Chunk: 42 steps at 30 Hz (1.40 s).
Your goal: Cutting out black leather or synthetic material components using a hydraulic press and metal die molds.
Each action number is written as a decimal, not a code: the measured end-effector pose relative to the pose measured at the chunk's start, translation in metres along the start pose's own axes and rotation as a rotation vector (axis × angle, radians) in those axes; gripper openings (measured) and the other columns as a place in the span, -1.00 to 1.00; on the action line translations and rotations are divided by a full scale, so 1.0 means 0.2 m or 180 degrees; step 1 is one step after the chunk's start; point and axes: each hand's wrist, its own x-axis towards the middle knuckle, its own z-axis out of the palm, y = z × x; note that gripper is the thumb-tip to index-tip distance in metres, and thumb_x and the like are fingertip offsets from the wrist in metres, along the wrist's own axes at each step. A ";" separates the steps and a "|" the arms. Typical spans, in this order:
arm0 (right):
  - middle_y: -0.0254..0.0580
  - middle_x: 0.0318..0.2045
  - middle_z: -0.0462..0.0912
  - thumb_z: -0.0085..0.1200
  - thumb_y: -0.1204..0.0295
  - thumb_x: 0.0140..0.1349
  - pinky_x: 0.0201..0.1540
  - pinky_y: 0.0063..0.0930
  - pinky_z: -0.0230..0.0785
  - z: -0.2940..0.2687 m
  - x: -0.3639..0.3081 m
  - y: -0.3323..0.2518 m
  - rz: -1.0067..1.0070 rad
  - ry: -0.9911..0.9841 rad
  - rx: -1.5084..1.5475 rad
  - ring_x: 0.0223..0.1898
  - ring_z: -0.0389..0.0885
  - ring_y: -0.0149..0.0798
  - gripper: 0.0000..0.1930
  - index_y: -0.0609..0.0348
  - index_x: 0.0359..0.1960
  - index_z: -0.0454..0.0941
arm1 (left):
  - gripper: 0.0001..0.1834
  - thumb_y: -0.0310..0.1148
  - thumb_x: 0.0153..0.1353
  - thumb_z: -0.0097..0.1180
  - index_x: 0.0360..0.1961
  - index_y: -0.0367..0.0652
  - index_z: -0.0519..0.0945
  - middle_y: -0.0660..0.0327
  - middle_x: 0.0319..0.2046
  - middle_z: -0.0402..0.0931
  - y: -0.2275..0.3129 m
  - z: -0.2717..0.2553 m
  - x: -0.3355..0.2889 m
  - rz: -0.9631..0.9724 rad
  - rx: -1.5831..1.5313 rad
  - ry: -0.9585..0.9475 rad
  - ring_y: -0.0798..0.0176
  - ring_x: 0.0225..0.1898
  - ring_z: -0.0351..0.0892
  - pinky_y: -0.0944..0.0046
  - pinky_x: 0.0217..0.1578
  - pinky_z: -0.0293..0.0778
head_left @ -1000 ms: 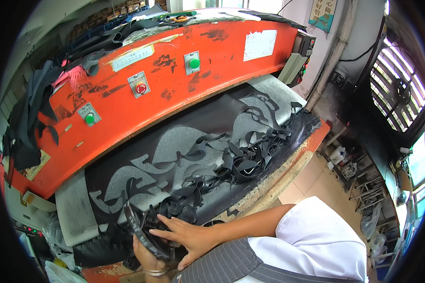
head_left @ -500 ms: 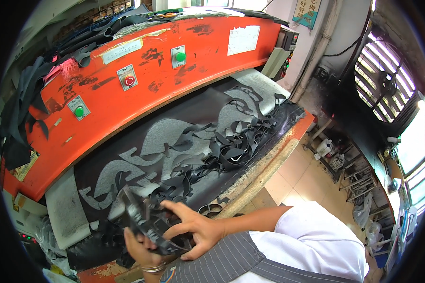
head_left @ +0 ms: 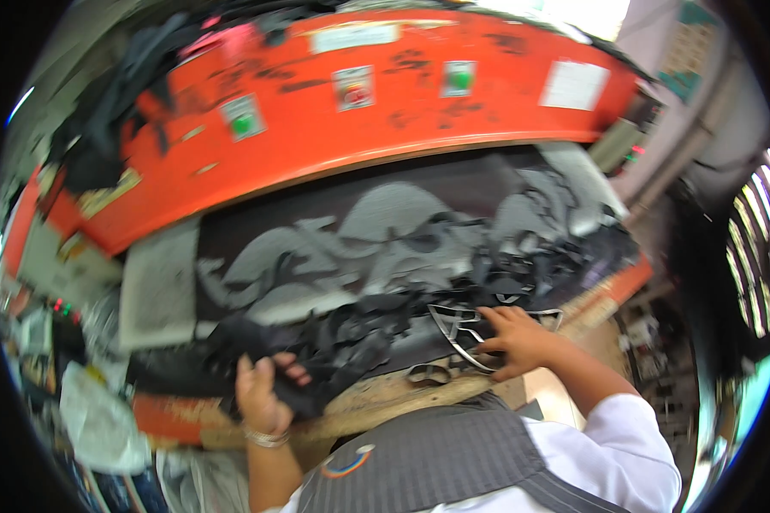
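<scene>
My left hand is curled around black cut pieces at the front edge of the press bed; blur hides how many. Farther right, my right hand has its fingers hooked over a metal-edged cutting die, an open frame with pale rims, at the bed's front edge. Between the hands and the press lies a heap of black offcut strips. Behind it spreads dark sheet material with curved shapes cut out, a grey surface showing through.
An orange press beam with green and red buttons spans the back. Black scraps drape over its left end. A small dark ring-shaped die sits on the worn wooden front edge. Plastic bags hang at the lower left.
My hands have moved apart; both were on a dark cutting die. The left now has black pieces, while the right has shifted right with the die. The view has turned.
</scene>
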 end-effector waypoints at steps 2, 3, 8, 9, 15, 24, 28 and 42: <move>0.20 0.23 0.33 0.34 0.01 -0.11 0.24 0.01 0.12 -0.06 -0.06 0.07 -0.0278 0.0113 0.0286 0.26 0.25 0.21 -0.46 -0.05 -0.07 0.66 | -0.69 -0.35 0.37 -0.02 0.09 -0.16 0.29 -0.01 -0.25 0.56 -0.03 0.09 -0.05 -0.0075 -0.0131 -0.0393 0.10 -0.34 0.64 0.03 -0.29 0.64; 0.14 0.20 0.39 0.34 0.02 -0.06 0.25 0.00 0.12 -0.14 -0.07 0.11 -0.0267 0.0218 0.0455 0.25 0.28 0.17 -0.48 -0.02 -0.07 0.65 | -0.72 -0.32 0.38 -0.02 0.05 -0.13 0.33 0.03 -0.27 0.57 -0.03 0.17 -0.08 -0.0077 0.0040 -0.0327 0.12 -0.37 0.62 0.05 -0.34 0.62; 0.05 0.13 0.48 0.33 0.20 0.00 0.22 -0.09 0.20 -0.38 -0.16 0.57 0.0482 0.0854 0.0133 0.18 0.39 0.07 -0.54 0.08 -0.05 0.60 | -0.73 -0.34 0.39 -0.06 0.04 -0.20 0.34 0.00 -0.23 0.57 -0.11 0.45 -0.21 0.0214 -0.0087 -0.0061 0.10 -0.35 0.65 0.05 -0.30 0.64; 0.06 0.14 0.48 0.32 0.25 0.01 0.24 -0.12 0.19 -0.40 -0.18 0.72 0.0713 0.0920 0.0184 0.18 0.39 0.08 -0.53 0.09 -0.01 0.57 | -0.73 -0.36 0.39 -0.07 0.05 -0.22 0.33 -0.02 -0.20 0.57 -0.13 0.47 -0.22 0.0291 -0.0250 -0.0030 0.08 -0.30 0.66 0.02 -0.25 0.64; 0.16 0.09 0.51 0.25 0.25 0.09 0.20 -0.15 0.27 -0.38 -0.39 1.69 0.1769 0.1628 0.0320 0.14 0.44 0.12 -0.45 0.25 0.10 0.46 | -0.48 -0.37 0.31 0.06 0.26 -0.18 0.26 0.05 0.16 0.38 -0.41 0.15 -0.16 0.0561 0.0985 0.2177 0.18 0.21 0.32 0.12 0.17 0.26; 0.03 0.01 0.50 0.10 0.03 0.19 0.10 -0.03 0.32 -0.29 0.05 2.04 0.2598 0.1795 -0.0718 0.07 0.44 0.11 -0.42 0.00 0.19 0.37 | -0.79 -0.43 0.31 0.07 -0.10 -0.31 0.54 0.22 -0.22 0.56 -0.61 0.91 0.13 0.0902 0.3026 0.1017 0.37 -0.20 0.55 0.38 -0.10 0.45; 0.03 -0.05 0.48 0.02 0.21 0.25 0.01 -0.06 0.41 -0.32 0.03 2.10 0.2679 0.1783 -0.0569 0.01 0.52 0.07 -0.53 -0.04 0.20 0.36 | -0.70 -0.35 0.12 0.20 -0.11 -0.21 0.58 0.02 -0.18 0.58 -0.92 1.39 0.50 0.1257 0.4431 -0.0545 -0.03 -0.08 0.56 0.14 -0.02 0.44; -0.11 -0.01 0.51 0.24 0.31 0.04 0.12 -0.12 0.32 -0.51 -0.17 2.49 0.1464 0.2795 -0.0270 0.07 0.46 -0.02 -0.56 -0.09 0.03 0.58 | -0.71 -0.51 0.04 0.10 -0.17 -0.05 0.64 0.20 -0.32 0.48 -1.34 1.42 0.88 0.2369 0.5016 -0.0478 0.07 -0.22 0.48 0.09 -0.18 0.33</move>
